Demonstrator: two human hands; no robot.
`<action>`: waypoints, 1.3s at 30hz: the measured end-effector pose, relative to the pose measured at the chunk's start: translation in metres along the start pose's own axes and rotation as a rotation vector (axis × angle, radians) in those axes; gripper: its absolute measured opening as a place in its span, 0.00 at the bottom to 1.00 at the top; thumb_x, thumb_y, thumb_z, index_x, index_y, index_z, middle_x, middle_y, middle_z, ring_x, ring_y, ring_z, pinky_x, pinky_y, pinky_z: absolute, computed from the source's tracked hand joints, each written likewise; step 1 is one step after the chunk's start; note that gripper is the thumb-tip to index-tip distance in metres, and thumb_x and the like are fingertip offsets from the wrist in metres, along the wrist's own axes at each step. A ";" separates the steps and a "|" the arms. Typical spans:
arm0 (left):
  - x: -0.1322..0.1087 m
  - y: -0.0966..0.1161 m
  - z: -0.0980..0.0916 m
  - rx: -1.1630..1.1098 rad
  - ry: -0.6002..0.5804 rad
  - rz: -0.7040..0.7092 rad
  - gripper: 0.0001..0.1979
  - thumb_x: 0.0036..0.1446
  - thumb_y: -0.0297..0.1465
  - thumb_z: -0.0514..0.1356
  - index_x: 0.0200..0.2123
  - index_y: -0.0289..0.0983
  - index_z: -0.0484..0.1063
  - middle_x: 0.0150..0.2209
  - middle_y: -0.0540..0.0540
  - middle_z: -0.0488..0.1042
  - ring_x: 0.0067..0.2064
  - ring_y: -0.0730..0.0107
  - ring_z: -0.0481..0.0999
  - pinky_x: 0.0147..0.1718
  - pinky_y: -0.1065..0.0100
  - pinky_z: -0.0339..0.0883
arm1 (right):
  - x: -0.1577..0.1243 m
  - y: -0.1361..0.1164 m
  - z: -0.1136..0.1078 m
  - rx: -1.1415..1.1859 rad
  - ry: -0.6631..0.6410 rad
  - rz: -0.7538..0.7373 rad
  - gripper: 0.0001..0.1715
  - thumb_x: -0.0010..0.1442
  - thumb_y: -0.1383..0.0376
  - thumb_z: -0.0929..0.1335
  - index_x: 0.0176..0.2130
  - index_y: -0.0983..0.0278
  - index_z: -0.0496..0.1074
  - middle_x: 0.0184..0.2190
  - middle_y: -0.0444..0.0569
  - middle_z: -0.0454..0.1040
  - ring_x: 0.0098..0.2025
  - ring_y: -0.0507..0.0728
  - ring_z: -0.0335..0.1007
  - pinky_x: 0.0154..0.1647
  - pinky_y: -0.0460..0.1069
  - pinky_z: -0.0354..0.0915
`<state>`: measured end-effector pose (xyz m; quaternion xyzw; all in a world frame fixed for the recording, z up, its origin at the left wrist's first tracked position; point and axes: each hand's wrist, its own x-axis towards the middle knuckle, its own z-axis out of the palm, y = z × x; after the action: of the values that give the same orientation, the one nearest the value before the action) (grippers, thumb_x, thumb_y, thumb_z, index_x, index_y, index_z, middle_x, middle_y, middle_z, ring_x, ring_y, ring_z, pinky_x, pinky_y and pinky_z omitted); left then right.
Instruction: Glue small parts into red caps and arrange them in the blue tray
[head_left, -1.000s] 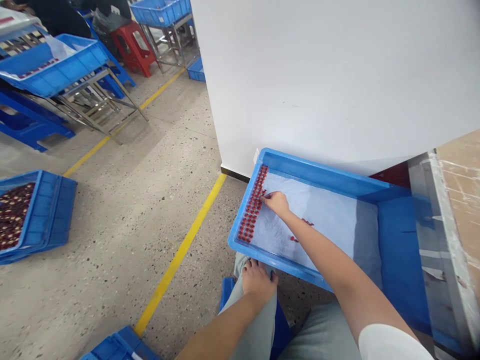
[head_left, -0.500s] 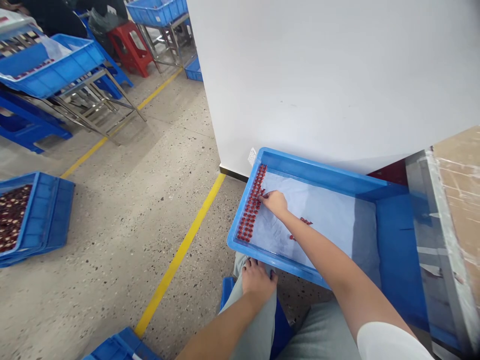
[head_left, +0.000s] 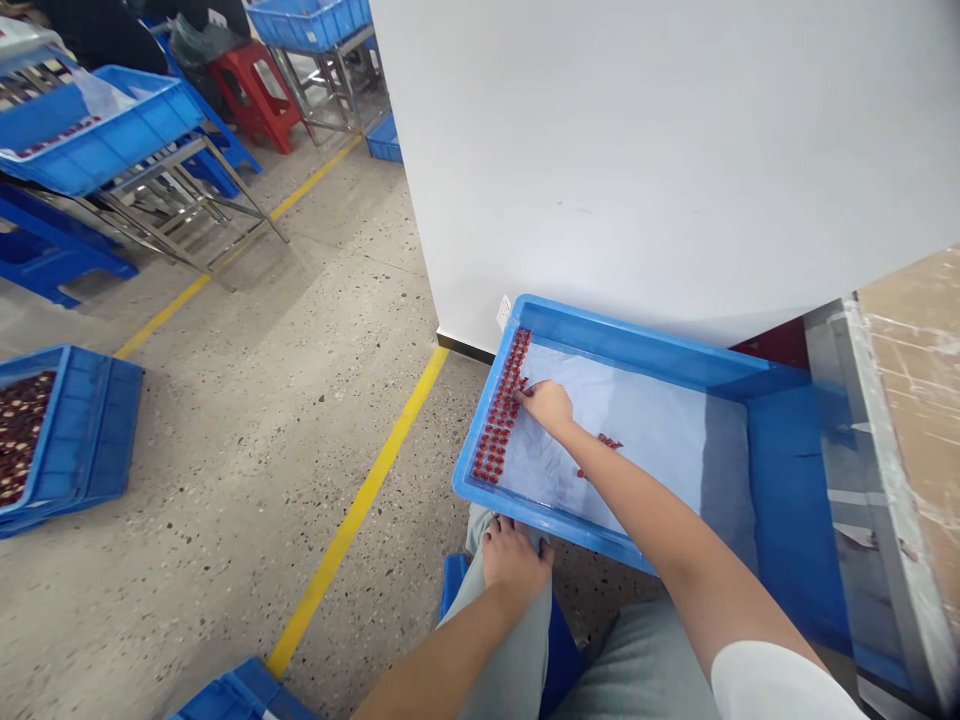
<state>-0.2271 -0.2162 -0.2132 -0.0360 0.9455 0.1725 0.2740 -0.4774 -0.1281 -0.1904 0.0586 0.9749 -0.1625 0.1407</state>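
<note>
Only the view has shifted since the earlier frame, sliding slightly in the head camera while the right hand [head_left: 546, 407] stays at the same spot against the row.

Shallow bright-blue plastic tray [head_left: 637, 358] sits across the knees of grey trousers [head_left: 510, 650], lined with a pale blue-white sheet [head_left: 637, 420]. Long double row of small red pieces [head_left: 501, 408] runs along the tray's left short wall, and a few loose red pieces [head_left: 604, 442] lie mid-sheet, right of the right hand.

Right hand: fingers extended and close together, tips at the row's inner edge; cannot tell if they pinch a piece. Fingertip-only contact looks sound here, keeping the palm clear of neighbouring pieces.

Left hand [head_left: 514, 555]: fingers curled at the tray's near rim, above the knee; grip unclear.

Blue crate of dark-red pieces [head_left: 101, 430] sits on the floor, well left of the tray.
</note>
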 end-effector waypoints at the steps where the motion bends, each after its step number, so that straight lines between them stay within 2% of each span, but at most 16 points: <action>1: 0.000 0.000 -0.001 0.003 -0.002 -0.002 0.27 0.58 0.46 0.53 0.51 0.32 0.71 0.52 0.31 0.70 0.55 0.44 0.64 0.51 0.50 0.58 | -0.001 -0.001 -0.001 -0.001 0.001 -0.002 0.24 0.60 0.47 0.65 0.33 0.60 0.81 0.34 0.55 0.81 0.40 0.61 0.78 0.34 0.47 0.65; 4: 0.000 0.000 -0.002 0.015 -0.014 -0.010 0.27 0.58 0.46 0.53 0.52 0.32 0.72 0.52 0.31 0.70 0.55 0.44 0.65 0.50 0.51 0.58 | -0.002 0.005 -0.013 -0.004 0.014 0.000 0.27 0.61 0.45 0.63 0.31 0.62 0.81 0.32 0.55 0.80 0.38 0.61 0.78 0.34 0.48 0.65; 6: 0.000 -0.001 -0.003 0.027 -0.023 -0.012 0.27 0.59 0.45 0.53 0.52 0.32 0.72 0.52 0.32 0.70 0.55 0.45 0.65 0.51 0.52 0.58 | -0.004 0.020 -0.028 -0.004 0.035 0.008 0.29 0.63 0.46 0.61 0.33 0.62 0.81 0.32 0.55 0.81 0.39 0.61 0.77 0.36 0.48 0.65; 8: 0.000 0.000 -0.004 0.042 -0.029 -0.011 0.27 0.59 0.46 0.52 0.52 0.32 0.72 0.52 0.32 0.70 0.55 0.46 0.65 0.51 0.53 0.58 | -0.008 0.045 -0.046 -0.005 0.052 0.022 0.26 0.64 0.49 0.62 0.37 0.62 0.80 0.35 0.53 0.81 0.41 0.60 0.77 0.38 0.48 0.66; 10: 0.000 0.001 -0.005 0.057 -0.035 -0.007 0.27 0.60 0.46 0.51 0.51 0.32 0.72 0.51 0.33 0.71 0.55 0.46 0.66 0.51 0.53 0.58 | -0.016 0.077 -0.063 -0.004 0.051 0.038 0.18 0.61 0.53 0.66 0.41 0.60 0.79 0.38 0.50 0.81 0.42 0.59 0.77 0.41 0.47 0.66; 12: 0.000 0.001 -0.006 0.068 -0.039 -0.001 0.27 0.60 0.46 0.50 0.51 0.32 0.73 0.51 0.33 0.71 0.55 0.46 0.66 0.51 0.53 0.59 | -0.028 0.112 -0.076 -0.003 0.034 0.065 0.15 0.58 0.58 0.69 0.43 0.60 0.79 0.39 0.48 0.81 0.42 0.57 0.77 0.43 0.47 0.66; 15: 0.000 0.002 -0.006 0.076 -0.036 0.009 0.26 0.60 0.45 0.50 0.50 0.31 0.73 0.51 0.32 0.71 0.55 0.46 0.66 0.50 0.53 0.59 | -0.049 0.156 -0.081 -0.002 0.004 0.118 0.13 0.57 0.61 0.70 0.41 0.62 0.79 0.38 0.49 0.81 0.40 0.56 0.77 0.42 0.47 0.66; 18: 0.000 0.001 -0.004 0.073 -0.021 0.020 0.26 0.60 0.44 0.50 0.49 0.31 0.73 0.50 0.32 0.71 0.54 0.46 0.66 0.50 0.53 0.59 | -0.068 0.180 -0.073 0.016 -0.031 0.134 0.15 0.54 0.60 0.72 0.41 0.62 0.79 0.37 0.47 0.81 0.39 0.56 0.77 0.40 0.47 0.66; 22: 0.000 -0.001 -0.001 0.071 -0.005 0.027 0.26 0.60 0.45 0.50 0.49 0.30 0.73 0.50 0.32 0.71 0.54 0.46 0.66 0.49 0.53 0.60 | -0.082 0.186 -0.057 0.056 -0.054 0.131 0.20 0.51 0.60 0.73 0.44 0.61 0.78 0.38 0.45 0.81 0.35 0.54 0.77 0.37 0.46 0.66; 24: 0.001 -0.001 0.000 0.072 -0.003 0.027 0.27 0.60 0.45 0.50 0.49 0.30 0.72 0.50 0.31 0.71 0.54 0.46 0.67 0.49 0.54 0.60 | -0.083 0.185 -0.050 0.076 -0.054 0.133 0.19 0.51 0.59 0.73 0.44 0.61 0.79 0.38 0.45 0.81 0.34 0.54 0.77 0.36 0.46 0.66; 30: 0.002 -0.002 0.002 0.079 -0.012 0.022 0.27 0.60 0.45 0.50 0.51 0.31 0.72 0.51 0.31 0.71 0.54 0.46 0.67 0.49 0.54 0.60 | -0.072 0.186 -0.034 0.115 -0.020 0.147 0.10 0.54 0.60 0.71 0.36 0.59 0.80 0.33 0.46 0.81 0.31 0.54 0.76 0.32 0.46 0.66; 35: 0.002 -0.001 0.001 0.089 -0.026 0.015 0.27 0.60 0.45 0.50 0.51 0.31 0.72 0.53 0.31 0.71 0.55 0.46 0.66 0.49 0.54 0.60 | -0.060 0.189 -0.024 0.148 0.097 0.203 0.11 0.54 0.59 0.71 0.36 0.61 0.79 0.33 0.49 0.81 0.35 0.56 0.77 0.37 0.47 0.68; 39: 0.003 0.000 0.001 0.089 -0.035 0.015 0.27 0.60 0.45 0.49 0.50 0.30 0.73 0.52 0.31 0.71 0.55 0.46 0.66 0.49 0.54 0.60 | -0.050 0.193 -0.017 0.207 0.123 0.228 0.13 0.51 0.58 0.72 0.36 0.62 0.79 0.32 0.48 0.81 0.36 0.56 0.78 0.37 0.47 0.69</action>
<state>-0.2290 -0.2154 -0.2156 -0.0133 0.9475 0.1327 0.2906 -0.4033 0.0556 -0.2178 0.1928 0.9467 -0.2412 0.0913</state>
